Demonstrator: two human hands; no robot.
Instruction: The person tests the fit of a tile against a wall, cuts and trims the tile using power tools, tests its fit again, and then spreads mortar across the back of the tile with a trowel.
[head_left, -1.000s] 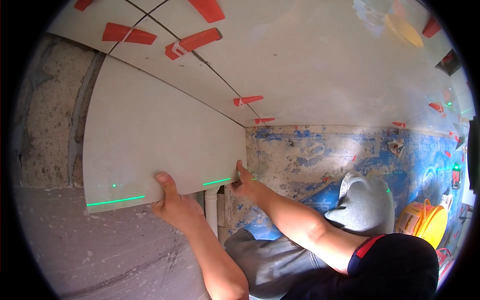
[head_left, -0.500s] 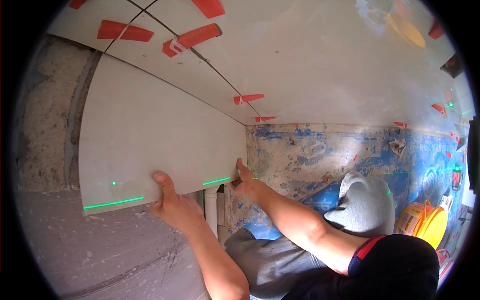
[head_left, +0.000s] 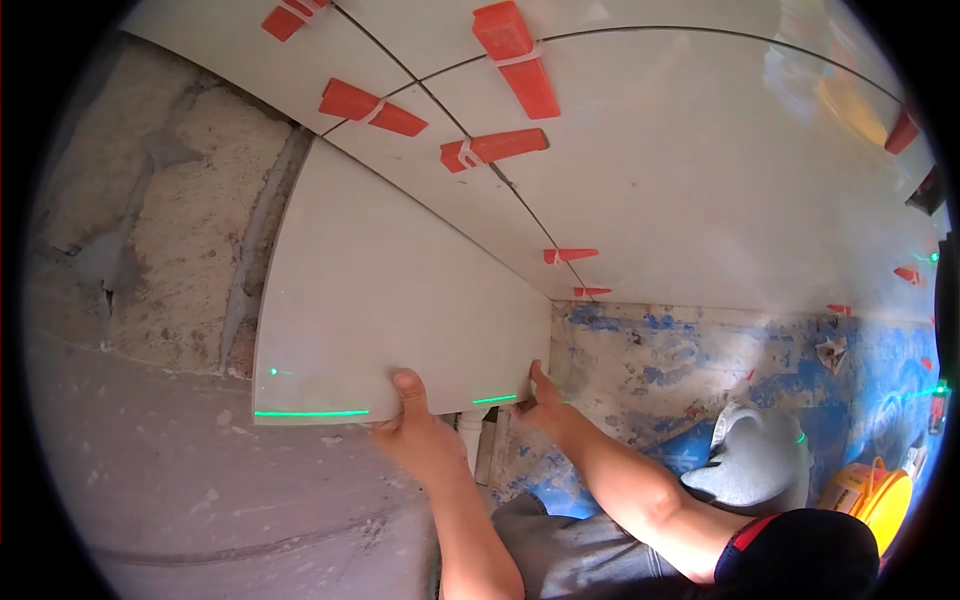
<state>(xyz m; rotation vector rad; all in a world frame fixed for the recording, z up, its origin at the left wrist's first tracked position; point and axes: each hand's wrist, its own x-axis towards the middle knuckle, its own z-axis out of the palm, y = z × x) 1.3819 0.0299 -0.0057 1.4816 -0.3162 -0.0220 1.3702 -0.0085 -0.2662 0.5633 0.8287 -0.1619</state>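
A large pale tile (head_left: 400, 290) has its upper edge along the underside or edge of the tiled surface (head_left: 680, 180), beside a rough strip of bare masonry. My left hand (head_left: 422, 430) grips its lower edge, thumb on the face and fingers curled beneath. My right hand (head_left: 545, 400) holds the same edge near the right corner, its thumb also on the face and its fingers mostly hidden. A bright green laser line (head_left: 312, 412) runs near that edge, broken by my hand. Behind the edge, between my hands, a white pipe (head_left: 470, 432) shows.
Red wedges (head_left: 515, 60) with white clips sit along the tile joints. Bare masonry (head_left: 190, 220) lies left, above a grey surface (head_left: 220, 490). At right are a paint-flecked blue surface (head_left: 640, 350), a yellow bucket (head_left: 880, 505) and a green-lit laser device (head_left: 938, 410). My knee (head_left: 755, 460) is close.
The view has shifted, so the tile, hands and wedges appear farther right and lower, and more masonry and wedges show. Both hands keep their hold on the tile.
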